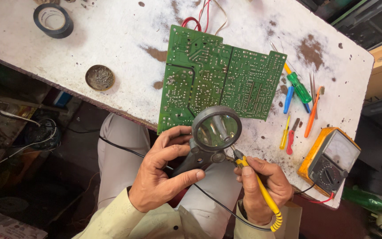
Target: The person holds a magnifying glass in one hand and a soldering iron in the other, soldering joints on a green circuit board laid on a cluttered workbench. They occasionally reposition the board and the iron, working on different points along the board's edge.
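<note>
Right hand (261, 186) pinching yellow probe (255, 181), tip just below magnifier (216, 128); left hand (164, 170) gripping magnifier handle; circuit board (213, 75) directly beyond magnifier, probe axis slanting toward it

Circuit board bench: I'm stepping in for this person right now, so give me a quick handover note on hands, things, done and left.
Left hand: grips the black magnifying glass over the near edge of the green circuit board.
Right hand: holds the yellow probe, tip at the lens edge near the board.
The board lies solder side up on the white table; the orange multimeter and screwdrivers sit right of it.
Done: nothing the picture proves.
Left: inspection looks under way.
</note>
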Motion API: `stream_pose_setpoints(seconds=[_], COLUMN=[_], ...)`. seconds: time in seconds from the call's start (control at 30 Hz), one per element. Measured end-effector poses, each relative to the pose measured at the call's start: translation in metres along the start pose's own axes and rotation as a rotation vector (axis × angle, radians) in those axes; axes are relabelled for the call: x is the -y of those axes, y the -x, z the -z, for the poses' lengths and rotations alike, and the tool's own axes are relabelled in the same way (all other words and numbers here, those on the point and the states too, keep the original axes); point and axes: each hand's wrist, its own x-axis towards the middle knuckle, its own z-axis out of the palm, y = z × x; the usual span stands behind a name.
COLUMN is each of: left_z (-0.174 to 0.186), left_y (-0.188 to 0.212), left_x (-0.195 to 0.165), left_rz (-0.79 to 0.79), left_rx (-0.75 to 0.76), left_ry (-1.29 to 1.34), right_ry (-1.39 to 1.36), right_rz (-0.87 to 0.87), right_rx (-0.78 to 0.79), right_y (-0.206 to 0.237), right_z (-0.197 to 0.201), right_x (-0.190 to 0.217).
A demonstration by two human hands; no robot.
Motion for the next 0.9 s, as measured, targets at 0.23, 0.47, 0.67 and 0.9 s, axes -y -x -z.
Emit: stream_pose_setpoints(seconds=[0.23, 0.47, 0.67, 0.9], left_z=[0.000, 0.000, 0.002, 0.004], left_y=[0.000, 0.000, 0.000, 0.003], left_x=[0.000, 0.000, 0.000, 0.011], left_rz=[0.010, 0.003, -0.025, 0.013], left_rx=[0.001, 0.003, 0.003, -0.014], left_ry=[0.018, 0.022, 0.002, 0.074], right_ry=[0.017, 0.036, -0.138, -0.133], right_rz=[0.008, 0.045, 0.065, 0.069], right_rx=[0.007, 0.021, -0.080, -0.343], right_y=[-0.001, 0.000, 0.004, -0.020], right_z=[0.000, 0.002, 0.010, 0.042], right_x=[0.001, -0.001, -0.009, -0.034])
